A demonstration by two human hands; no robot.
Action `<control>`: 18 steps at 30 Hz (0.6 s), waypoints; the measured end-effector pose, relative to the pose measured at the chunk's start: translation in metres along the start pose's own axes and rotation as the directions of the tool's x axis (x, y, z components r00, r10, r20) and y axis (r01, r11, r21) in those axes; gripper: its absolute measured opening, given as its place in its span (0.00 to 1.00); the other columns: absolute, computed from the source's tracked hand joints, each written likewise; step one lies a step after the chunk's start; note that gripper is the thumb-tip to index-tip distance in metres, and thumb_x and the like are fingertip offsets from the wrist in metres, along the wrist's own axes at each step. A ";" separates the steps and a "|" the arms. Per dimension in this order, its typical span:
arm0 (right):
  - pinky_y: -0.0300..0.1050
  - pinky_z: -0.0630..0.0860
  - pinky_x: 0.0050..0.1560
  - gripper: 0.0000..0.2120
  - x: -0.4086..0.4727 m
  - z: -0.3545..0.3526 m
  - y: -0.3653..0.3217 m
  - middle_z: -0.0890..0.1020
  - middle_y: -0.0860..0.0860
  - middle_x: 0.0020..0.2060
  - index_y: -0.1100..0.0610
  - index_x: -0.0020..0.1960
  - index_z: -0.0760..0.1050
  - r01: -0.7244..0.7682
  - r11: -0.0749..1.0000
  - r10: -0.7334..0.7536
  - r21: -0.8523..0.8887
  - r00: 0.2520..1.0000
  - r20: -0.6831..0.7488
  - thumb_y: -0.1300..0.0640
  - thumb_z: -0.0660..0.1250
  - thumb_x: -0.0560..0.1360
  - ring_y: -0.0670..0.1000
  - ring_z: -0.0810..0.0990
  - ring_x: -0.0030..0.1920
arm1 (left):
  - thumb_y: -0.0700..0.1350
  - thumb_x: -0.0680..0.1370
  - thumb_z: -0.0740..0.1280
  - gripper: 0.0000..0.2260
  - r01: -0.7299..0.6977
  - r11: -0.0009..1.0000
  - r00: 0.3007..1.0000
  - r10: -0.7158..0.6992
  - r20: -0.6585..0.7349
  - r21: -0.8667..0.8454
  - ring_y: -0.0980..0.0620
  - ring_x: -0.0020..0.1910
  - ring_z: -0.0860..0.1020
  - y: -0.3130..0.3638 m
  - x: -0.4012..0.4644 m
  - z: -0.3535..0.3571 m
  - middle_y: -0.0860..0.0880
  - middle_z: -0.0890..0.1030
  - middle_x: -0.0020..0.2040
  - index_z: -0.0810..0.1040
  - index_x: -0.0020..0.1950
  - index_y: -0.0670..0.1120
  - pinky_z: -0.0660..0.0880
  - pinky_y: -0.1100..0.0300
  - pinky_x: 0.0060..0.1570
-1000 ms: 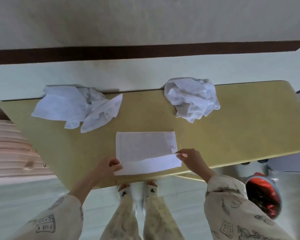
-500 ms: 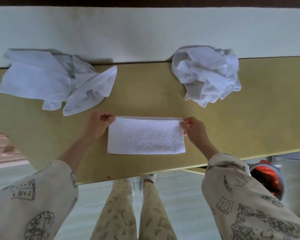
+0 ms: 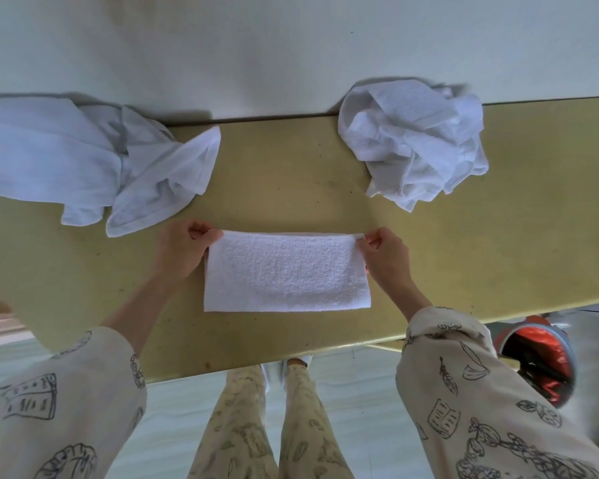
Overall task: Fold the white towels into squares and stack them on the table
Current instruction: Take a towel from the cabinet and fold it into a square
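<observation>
A white towel [image 3: 286, 271], folded into a flat rectangle, lies in the middle of the yellow table [image 3: 519, 243]. My left hand [image 3: 184, 248] pinches its far left corner. My right hand [image 3: 384, 255] pinches its far right corner. A loose pile of white towels [image 3: 83, 160] lies spread at the far left of the table. Another crumpled white towel [image 3: 412, 143] sits bunched at the far right, against the wall.
The table's far edge meets a pale wall [image 3: 291, 46]. Its near edge runs just above my legs. A red-lined bin [image 3: 536, 361] stands on the floor under the table's right end.
The near edge of the towel was lifted and carried over to the far edge, halving it. Both hands moved away from me with it and now hold the far corners.
</observation>
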State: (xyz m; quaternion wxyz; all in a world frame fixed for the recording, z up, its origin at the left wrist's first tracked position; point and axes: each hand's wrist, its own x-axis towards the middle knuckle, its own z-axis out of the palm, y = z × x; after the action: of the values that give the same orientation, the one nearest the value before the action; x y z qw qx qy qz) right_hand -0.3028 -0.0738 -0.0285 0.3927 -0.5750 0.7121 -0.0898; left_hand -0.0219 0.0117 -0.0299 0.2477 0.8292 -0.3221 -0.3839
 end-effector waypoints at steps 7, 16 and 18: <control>0.42 0.66 0.41 0.02 0.002 0.001 -0.002 0.77 0.50 0.39 0.56 0.44 0.71 0.006 0.999 -0.006 -0.053 1.000 0.006 0.59 0.62 0.75 0.52 0.75 0.42 | 0.44 0.75 0.67 0.03 0.049 0.999 0.998 -0.049 -0.027 0.019 0.49 0.41 0.77 0.002 0.000 0.004 0.49 0.78 0.38 0.77 0.44 0.45 0.72 0.56 0.47; 0.43 0.68 0.42 0.07 0.000 0.000 -0.005 0.77 0.51 0.40 0.58 0.45 0.72 0.025 0.999 -0.025 -0.034 1.000 -0.004 0.54 0.61 0.77 0.52 0.75 0.43 | 0.44 0.75 0.67 0.02 0.036 0.999 0.999 -0.035 -0.009 0.014 0.47 0.43 0.77 -0.002 -0.003 0.001 0.50 0.77 0.39 0.75 0.43 0.47 0.75 0.51 0.49; 0.43 0.68 0.43 0.08 -0.001 0.001 -0.005 0.77 0.51 0.42 0.59 0.48 0.72 0.041 0.997 -0.043 -0.058 0.999 -0.034 0.54 0.62 0.77 0.52 0.75 0.43 | 0.43 0.75 0.66 0.02 0.015 0.998 1.000 -0.014 -0.027 0.053 0.49 0.43 0.75 -0.001 -0.004 0.002 0.50 0.77 0.41 0.75 0.45 0.46 0.74 0.53 0.49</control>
State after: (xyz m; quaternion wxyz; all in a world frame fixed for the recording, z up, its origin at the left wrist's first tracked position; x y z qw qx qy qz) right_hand -0.2985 -0.0742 -0.0263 0.3617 -0.5991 0.7090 -0.0876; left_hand -0.0248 0.0153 -0.0296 0.2269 0.8428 -0.3229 -0.3660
